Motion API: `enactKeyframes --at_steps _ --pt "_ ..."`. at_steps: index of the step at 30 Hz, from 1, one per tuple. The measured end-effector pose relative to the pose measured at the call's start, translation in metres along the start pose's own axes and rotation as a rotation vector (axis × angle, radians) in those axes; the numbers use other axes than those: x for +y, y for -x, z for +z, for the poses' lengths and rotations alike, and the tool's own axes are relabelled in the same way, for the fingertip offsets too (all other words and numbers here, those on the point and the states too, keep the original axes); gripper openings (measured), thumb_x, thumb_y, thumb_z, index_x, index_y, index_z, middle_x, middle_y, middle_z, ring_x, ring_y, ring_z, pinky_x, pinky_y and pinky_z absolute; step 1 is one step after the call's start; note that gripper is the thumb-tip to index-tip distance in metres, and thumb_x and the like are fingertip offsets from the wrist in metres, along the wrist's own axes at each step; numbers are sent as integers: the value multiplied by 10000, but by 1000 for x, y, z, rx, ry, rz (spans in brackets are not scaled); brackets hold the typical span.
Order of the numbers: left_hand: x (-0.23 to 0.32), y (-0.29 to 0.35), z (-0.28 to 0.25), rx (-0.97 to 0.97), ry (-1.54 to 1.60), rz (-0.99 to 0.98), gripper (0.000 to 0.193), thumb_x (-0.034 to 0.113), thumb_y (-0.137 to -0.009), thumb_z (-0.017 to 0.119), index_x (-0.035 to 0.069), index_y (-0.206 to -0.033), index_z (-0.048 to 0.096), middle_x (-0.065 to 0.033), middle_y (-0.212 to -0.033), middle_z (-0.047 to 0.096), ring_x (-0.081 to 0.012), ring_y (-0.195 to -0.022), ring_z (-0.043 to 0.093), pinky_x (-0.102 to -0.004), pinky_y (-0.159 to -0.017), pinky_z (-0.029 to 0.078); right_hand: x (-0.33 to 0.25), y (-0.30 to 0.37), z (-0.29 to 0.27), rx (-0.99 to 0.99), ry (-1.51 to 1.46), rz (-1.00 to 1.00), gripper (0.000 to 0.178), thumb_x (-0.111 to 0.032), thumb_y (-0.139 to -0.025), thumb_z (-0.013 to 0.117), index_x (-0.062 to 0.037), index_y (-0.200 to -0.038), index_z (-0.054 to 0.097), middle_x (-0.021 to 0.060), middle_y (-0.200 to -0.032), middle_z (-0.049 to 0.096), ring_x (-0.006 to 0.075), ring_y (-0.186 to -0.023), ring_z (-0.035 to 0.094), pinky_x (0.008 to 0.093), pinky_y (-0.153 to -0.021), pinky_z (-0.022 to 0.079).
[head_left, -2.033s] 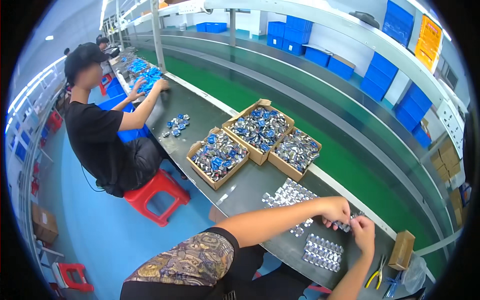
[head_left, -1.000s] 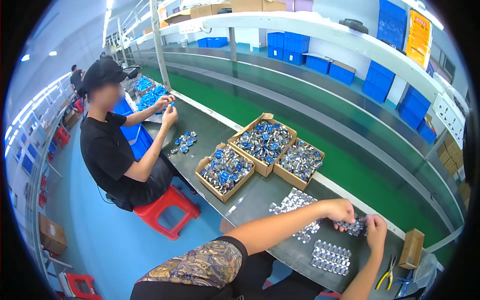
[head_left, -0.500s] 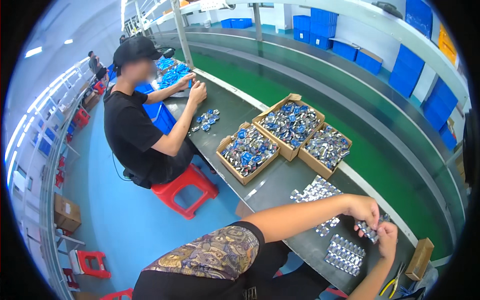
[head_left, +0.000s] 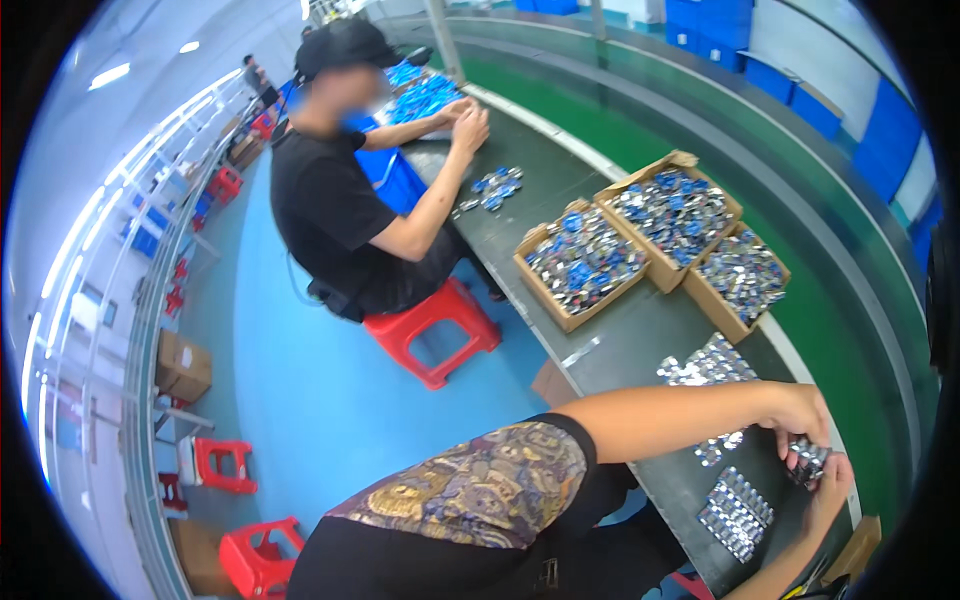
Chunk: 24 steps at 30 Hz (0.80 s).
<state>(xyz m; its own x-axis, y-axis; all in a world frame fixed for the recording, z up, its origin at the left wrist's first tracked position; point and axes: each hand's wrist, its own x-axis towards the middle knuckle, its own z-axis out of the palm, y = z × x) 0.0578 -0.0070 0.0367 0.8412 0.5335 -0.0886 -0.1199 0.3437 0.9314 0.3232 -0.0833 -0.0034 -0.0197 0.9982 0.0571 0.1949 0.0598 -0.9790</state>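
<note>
At the right side of the bench, my left hand (head_left: 803,412) and my right hand (head_left: 830,490) meet around a small cluster of silver-and-dark metal parts (head_left: 808,462). Fingers of both hands are closed on it; its exact kind is too small to make out. Below my left wrist lies a neat block of similar silver parts (head_left: 736,513) in rows. A looser spread of silver parts (head_left: 712,362) sits beyond my left forearm, which hides some of it.
Three cardboard boxes of small silver and blue parts, including the nearest box (head_left: 582,268), stand farther along the dark bench (head_left: 630,350). A co-worker (head_left: 340,190) sits on a red stool (head_left: 435,330) at left, beside a small pile of parts (head_left: 495,187). A green conveyor (head_left: 800,210) runs behind.
The whole view has swung, so the bench and boxes sit farther right in the picture. Both my hands stay together on the cluster, which is now tilted differently. The yellow-handled pliers have mostly left view.
</note>
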Motion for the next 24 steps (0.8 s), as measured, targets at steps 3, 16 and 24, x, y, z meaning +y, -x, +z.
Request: enactKeyframes --at_steps 3,16,24 --pt "-1 0 -9 97 -103 39 185 109 -944 600 -59 -947 677 -181 -756 707 -245 -537 695 -330 -442 571 7 -11 -20 81 485 19 195 -184 -995 602 -21 -892 574 -17 -778 492 56 -714 435 223 -608 342" --pt "-6 -16 -4 -85 -264 -106 192 48 -874 722 -136 -894 673 -239 -852 714 -280 -682 738 -323 -601 633 26 -12 -36 -119 398 30 321 -371 -1035 534 -74 -1007 651 -61 -712 458 21 -574 338 186 -520 277" --pt "-13 -11 -8 -325 -38 -121 242 104 -923 688 -126 -1001 676 -239 -925 719 -285 -818 744 -344 -763 628 36 6 -61 -160 212 115 380 -356 -1030 532 -38 -1234 583 -32 -972 600 13 -718 463 161 -572 339"
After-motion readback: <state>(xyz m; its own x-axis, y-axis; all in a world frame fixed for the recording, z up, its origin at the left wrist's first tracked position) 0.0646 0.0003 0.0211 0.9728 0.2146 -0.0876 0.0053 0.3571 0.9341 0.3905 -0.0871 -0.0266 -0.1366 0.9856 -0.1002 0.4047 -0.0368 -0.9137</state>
